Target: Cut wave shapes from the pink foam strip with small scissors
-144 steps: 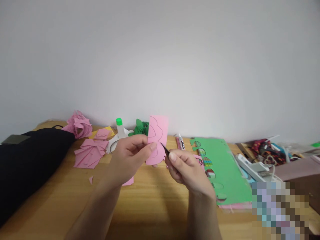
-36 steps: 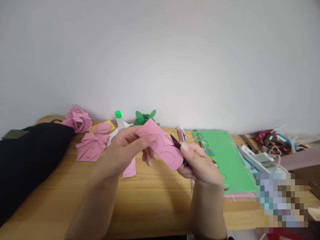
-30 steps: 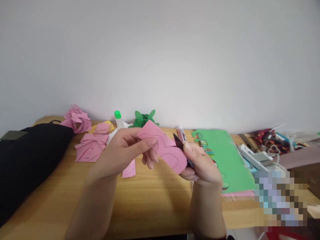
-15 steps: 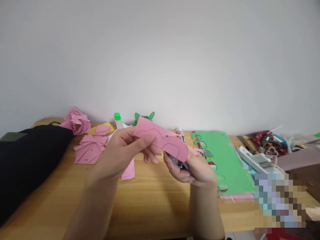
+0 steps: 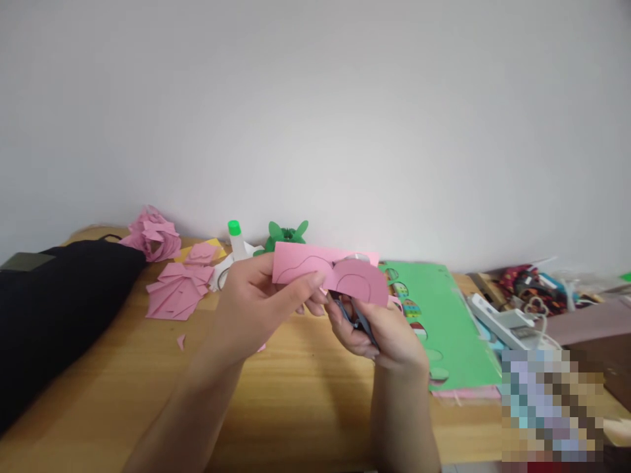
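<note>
Pink paper strip [image 5: 340,276] was up in the air over the worktop [image 5: 296,407], between both hands; clock hub = strip. Left hand [image 5: 261,309] had the 9 o'clock end pinched, thumb in front, fingers behind. Right hand [image 5: 377,335], at 5, had its fingers wrapped round grey-blue scissors [image 5: 363,322]; blades mostly hidden by the paper. My read on handling: very light, card-like, held its own shape but would crease or tear easily; dry, low slip risk. Best grip: flat pinch at 9, clear of blades. Shape: straight edge at 12, rounded lobe at 3, dark curves drawn on a smooth matte face. Around: sharp-creased folded pink paper [image 5: 180,292] at 9, green pleated paper [image 5: 283,240] at 10, flat green sheet [image 5: 444,328] with rounded cut-outs at 4. Worktop looked like wood.
</note>
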Demonstrator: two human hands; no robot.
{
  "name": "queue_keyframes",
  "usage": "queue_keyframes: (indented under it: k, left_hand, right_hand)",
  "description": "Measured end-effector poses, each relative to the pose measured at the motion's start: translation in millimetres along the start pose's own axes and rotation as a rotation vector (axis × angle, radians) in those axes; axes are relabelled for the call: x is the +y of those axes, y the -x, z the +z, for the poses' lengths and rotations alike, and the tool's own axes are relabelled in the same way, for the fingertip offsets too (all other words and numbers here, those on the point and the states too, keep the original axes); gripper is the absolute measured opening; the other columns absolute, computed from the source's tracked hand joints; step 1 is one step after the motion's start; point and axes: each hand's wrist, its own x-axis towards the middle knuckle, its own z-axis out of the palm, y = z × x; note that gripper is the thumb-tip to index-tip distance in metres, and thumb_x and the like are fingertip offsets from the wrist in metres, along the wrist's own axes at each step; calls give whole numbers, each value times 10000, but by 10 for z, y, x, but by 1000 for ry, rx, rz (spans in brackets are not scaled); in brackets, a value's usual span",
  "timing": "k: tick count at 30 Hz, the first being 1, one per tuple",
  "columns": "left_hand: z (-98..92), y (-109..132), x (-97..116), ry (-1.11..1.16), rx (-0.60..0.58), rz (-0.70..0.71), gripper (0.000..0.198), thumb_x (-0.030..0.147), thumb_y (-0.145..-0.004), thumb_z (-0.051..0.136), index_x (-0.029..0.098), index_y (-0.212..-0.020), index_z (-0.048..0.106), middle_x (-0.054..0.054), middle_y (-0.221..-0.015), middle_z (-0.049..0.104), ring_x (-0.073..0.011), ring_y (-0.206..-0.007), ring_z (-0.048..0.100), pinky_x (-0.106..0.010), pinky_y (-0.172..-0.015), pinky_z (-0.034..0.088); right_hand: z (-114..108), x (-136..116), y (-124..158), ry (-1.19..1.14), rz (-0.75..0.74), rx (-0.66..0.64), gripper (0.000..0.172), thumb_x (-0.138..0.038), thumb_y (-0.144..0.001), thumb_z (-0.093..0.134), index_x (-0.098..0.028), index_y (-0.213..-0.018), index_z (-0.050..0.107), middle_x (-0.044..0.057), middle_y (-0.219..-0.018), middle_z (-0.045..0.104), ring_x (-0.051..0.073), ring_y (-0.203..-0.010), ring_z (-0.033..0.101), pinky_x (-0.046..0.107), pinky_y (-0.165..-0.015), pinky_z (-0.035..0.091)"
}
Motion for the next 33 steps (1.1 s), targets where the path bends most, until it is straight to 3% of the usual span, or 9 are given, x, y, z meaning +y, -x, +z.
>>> queue_keyframes:
  k: [8, 19, 33]
  left_hand:
    - [30, 16, 16, -38, -93, 4, 215, 140, -829, 635, 199, -635, 705, 53, -592, 722, -75, -527, 667, -148, -528, 567]
    - [3, -11, 63, -96, -103, -95, 227, 166, -802, 631, 183, -576, 646, 40, -531, 669, -85, -481, 625, -180, -492, 540]
    - [14, -19, 87, -76, -90, -71, 234, 177, -795, 634, 195, -564, 666, 35, -535, 687, -116, -464, 655, -204, -462, 574]
  right_hand:
    - [36, -63, -15, 3, -5, -6, 474, -608, -836, 594, -157, -705, 531, -127, -393, 294, 11, -294, 115, 144, -265, 82]
    - [-23, -91, 1, 13, 87, -43, 442, -573, -826, 614, -167, -673, 525, -135, -386, 270, 13, -297, 97, 132, -258, 80]
    - [-68, -57, 21, 42, 71, -23, 440, -585, -843, 591, -176, -697, 522, -138, -383, 263, 21, -307, 77, 150, -278, 61]
